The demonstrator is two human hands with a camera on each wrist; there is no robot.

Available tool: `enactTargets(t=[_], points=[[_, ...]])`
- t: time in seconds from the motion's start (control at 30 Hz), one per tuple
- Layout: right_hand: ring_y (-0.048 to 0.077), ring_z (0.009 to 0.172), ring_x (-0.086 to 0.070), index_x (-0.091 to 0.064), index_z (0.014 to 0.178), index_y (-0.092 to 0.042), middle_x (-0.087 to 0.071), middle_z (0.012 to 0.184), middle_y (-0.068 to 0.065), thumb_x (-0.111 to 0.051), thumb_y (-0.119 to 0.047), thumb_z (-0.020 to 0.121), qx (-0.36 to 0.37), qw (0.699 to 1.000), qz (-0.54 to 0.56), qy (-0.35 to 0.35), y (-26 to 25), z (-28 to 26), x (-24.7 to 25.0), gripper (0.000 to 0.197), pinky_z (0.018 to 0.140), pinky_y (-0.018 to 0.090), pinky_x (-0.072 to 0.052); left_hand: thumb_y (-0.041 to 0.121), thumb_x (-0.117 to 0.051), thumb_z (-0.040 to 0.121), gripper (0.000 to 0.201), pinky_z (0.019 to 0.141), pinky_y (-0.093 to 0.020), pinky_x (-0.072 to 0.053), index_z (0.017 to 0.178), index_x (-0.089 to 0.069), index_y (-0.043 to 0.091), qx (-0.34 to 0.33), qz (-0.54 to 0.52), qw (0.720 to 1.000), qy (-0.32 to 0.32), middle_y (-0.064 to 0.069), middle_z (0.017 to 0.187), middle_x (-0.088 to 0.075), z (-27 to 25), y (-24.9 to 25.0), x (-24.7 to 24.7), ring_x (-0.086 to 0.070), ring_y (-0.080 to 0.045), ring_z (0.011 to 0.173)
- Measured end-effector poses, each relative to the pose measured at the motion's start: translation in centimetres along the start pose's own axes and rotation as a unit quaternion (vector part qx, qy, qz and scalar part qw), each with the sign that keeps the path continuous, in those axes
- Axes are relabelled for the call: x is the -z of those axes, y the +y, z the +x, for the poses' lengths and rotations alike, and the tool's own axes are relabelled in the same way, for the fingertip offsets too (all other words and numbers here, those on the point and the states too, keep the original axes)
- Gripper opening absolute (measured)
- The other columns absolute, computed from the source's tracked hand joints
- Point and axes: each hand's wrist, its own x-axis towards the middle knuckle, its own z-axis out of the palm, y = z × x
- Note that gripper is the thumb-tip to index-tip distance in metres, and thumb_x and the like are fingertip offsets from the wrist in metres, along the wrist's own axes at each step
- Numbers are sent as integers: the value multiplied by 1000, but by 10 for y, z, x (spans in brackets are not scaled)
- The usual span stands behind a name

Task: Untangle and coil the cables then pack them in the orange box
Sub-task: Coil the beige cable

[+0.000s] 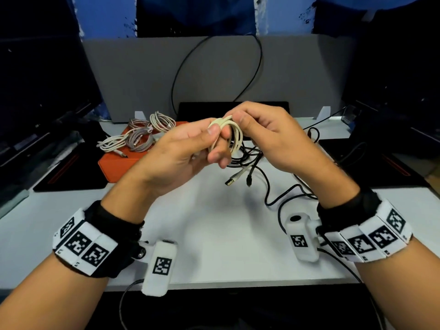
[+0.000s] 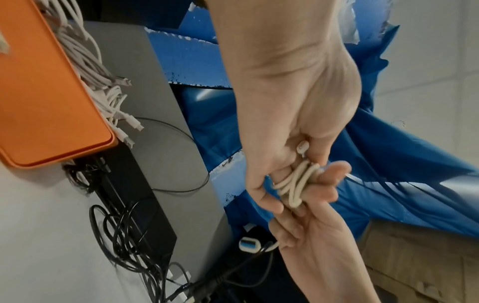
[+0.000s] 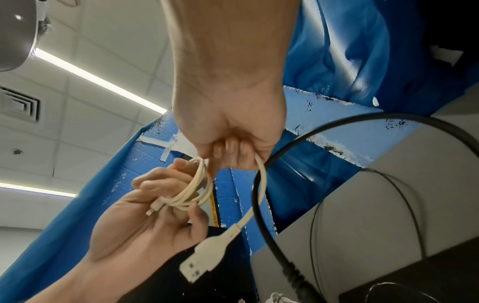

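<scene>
A cream cable (image 1: 234, 134) is wound in a small coil in the air above the white table. My left hand (image 1: 190, 148) holds the coil with thumb and curled fingers; the loops (image 2: 295, 184) cross its fingers. My right hand (image 1: 264, 132) pinches the coil's top strand (image 3: 259, 164). The cable's USB plug (image 1: 232, 180) hangs below, also large in the right wrist view (image 3: 204, 256). The orange box (image 1: 116, 163) lies shut at the left with several coiled white and grey cables (image 1: 140, 134) on its lid (image 2: 44, 98).
A tangle of black cables (image 1: 262, 163) lies on the table under and right of my hands, trailing to the right edge. A grey divider board (image 1: 214, 75) stands behind, with a black pad (image 1: 190, 110) at its foot. Dark monitors flank both sides.
</scene>
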Motion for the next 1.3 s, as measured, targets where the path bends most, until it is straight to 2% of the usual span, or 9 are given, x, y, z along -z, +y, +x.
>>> enactTargets(t=[0.1,0.23,0.47,0.67,0.77,0.87,1.03,1.2,1.3], points=[[5,87,-67,-72,100,-21,-72,89,-11,-51,-20,109,3,1000,-2,-27,3,-1,-2,22,81,25,-52,14,-30,107,29,81,-31,-47,106,-56,1,29,-10,999,-41,0,65,-50,-3,1,-2,-55,-21,72],[-6,64,-60,-70,107,-14,-64,70,-25,-47,-15,110,-7,1000,31,1,4,1,0,24,63,8,-42,17,-32,108,25,75,-23,-43,101,-54,7,3,-71,997,30,6,63,-44,0,6,-4,-48,-14,67],[3,48,-36,-66,112,-27,-40,67,-4,-44,-29,111,-91,996,11,-17,29,1,-6,23,48,27,-33,25,-27,112,30,92,-38,-43,103,-54,15,-114,-176,965,159,8,73,-53,6,15,5,-57,-11,80],[6,59,-46,-69,110,-14,-50,69,-4,-46,-35,110,-123,975,-93,-158,12,-5,-26,31,62,37,-47,21,-31,112,23,89,-39,-53,112,-52,11,-154,151,937,274,2,86,-70,12,-5,-2,-68,-28,96],[9,57,-41,-62,87,-4,-47,65,-1,-53,-34,107,-96,964,-120,-219,-5,-10,-29,37,58,36,-40,25,-36,111,21,79,-44,-50,107,-52,11,-117,396,886,211,5,87,-70,10,-14,0,-65,-26,80],[3,56,-47,-68,83,-17,-55,62,-11,-62,-33,102,-72,975,-123,-168,-16,-10,-17,25,58,25,-37,30,-41,108,23,63,-36,-42,90,-47,18,-58,494,857,134,8,75,-59,5,-12,5,-54,-12,66],[21,62,-56,-64,84,-15,-68,73,-3,-76,-36,93,-58,998,-24,-17,-24,-8,-3,25,58,39,-43,32,-38,107,34,59,-47,-33,89,-51,6,-12,228,972,50,4,72,-40,3,-4,10,-32,-31,65],[16,57,-46,-58,95,-12,-54,74,8,-61,-46,99,-63,986,118,98,-20,-4,-10,35,50,27,-39,27,-32,108,34,67,-24,-38,95,-56,7,-22,17,997,77,6,61,-33,3,5,-1,-33,-14,62],[21,61,-53,-66,111,-18,-63,92,14,-35,-59,101,-128,971,201,12,-13,-3,-14,52,53,34,-44,30,-31,110,32,78,-31,-47,94,-53,13,-17,-129,988,87,7,59,-37,6,5,-3,-40,-13,65]])
